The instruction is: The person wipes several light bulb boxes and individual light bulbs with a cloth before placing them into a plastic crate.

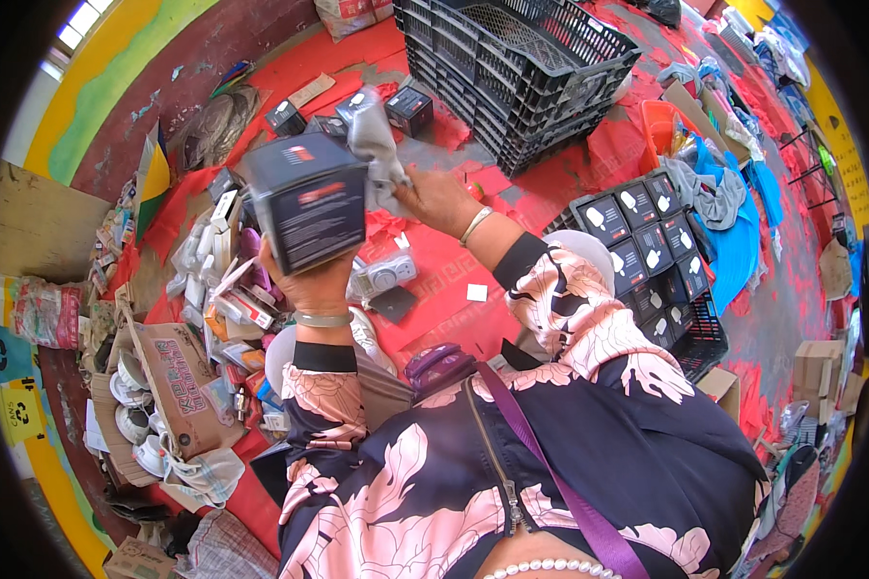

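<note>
My left hand (317,280) grips a dark square box (306,201) from below and holds it up in front of me. Pressed against the box's upper right side is a grey cloth (377,145), bunched in my right hand (439,201). Both wrists wear a bangle. A small silver camera-like device (384,274) lies on the red floor covering just below the hands.
An empty black plastic crate (517,68) stands ahead. At right, a second crate (690,328) holds rows of dark boxes (647,246). Loose boxes and white packets (217,280) pile at left, beside a cardboard carton (179,381) with white items. Clothes (724,193) lie at far right.
</note>
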Motion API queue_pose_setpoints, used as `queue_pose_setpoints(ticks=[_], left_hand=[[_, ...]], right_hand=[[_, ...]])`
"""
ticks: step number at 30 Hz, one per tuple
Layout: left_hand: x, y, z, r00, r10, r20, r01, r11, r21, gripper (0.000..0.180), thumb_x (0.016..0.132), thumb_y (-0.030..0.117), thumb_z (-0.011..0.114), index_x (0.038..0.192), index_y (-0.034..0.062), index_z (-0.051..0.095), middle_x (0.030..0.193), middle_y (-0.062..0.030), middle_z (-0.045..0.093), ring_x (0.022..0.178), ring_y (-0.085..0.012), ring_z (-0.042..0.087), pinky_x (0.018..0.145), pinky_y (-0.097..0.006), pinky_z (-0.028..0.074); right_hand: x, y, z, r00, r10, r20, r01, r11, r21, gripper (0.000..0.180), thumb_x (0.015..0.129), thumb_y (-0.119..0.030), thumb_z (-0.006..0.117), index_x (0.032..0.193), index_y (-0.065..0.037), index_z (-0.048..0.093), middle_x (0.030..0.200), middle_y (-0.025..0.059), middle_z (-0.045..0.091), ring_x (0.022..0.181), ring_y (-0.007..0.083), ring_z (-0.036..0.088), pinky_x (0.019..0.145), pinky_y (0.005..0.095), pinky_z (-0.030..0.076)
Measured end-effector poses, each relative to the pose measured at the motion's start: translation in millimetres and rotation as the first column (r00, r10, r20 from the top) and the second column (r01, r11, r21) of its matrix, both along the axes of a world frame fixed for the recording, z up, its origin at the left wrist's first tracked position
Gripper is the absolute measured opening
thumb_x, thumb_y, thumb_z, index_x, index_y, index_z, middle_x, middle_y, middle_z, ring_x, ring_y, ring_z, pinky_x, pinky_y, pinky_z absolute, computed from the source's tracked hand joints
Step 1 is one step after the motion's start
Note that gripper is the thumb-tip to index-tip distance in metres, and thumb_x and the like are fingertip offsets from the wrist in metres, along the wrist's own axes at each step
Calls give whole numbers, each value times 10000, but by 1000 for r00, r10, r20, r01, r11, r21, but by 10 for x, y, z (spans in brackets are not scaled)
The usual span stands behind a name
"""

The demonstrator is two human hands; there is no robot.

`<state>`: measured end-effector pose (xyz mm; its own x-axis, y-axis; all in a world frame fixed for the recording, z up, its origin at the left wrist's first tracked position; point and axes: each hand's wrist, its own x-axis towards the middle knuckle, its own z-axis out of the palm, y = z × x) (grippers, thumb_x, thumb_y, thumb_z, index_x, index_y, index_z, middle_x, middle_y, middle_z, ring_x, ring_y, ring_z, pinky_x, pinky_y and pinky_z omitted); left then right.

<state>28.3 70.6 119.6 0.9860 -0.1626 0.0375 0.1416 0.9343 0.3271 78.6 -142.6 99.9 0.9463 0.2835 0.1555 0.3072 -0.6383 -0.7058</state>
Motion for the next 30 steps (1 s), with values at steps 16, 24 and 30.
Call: queue_pose_setpoints(ticks=[16,24,30], left_hand=[[-266,-311,256,782,29,622,-619,153,770,1118,546,94,816,1444,-9,157,1304,-136,433,1185,-217,443,1031,-336,335],[-174,-275,99,731,-156,664,-682,-178,709,1112,500,247,824,1395,-60,239,1335,-239,394,1247,-355,399,1062,-404,296],[-169,-252,77,843,-143,519,-525,0,851,1062,488,245,806,1369,-68,301,1276,-225,445,1209,-341,433,1057,-389,302]], right_hand=[[137,-664,361,973,-67,-223,178,830,528,520,983,-442,361,1059,8,611,832,93,656,696,196,606,697,280,472],[-37,-153,448,889,447,102,-457,851,258,491,963,-386,414,1274,-15,498,1301,229,490,1260,340,419,1038,358,335],[-306,-81,895,798,549,249,-585,805,100,476,965,-363,419,1270,-7,503,1330,218,469,1267,340,413,1054,364,332]])
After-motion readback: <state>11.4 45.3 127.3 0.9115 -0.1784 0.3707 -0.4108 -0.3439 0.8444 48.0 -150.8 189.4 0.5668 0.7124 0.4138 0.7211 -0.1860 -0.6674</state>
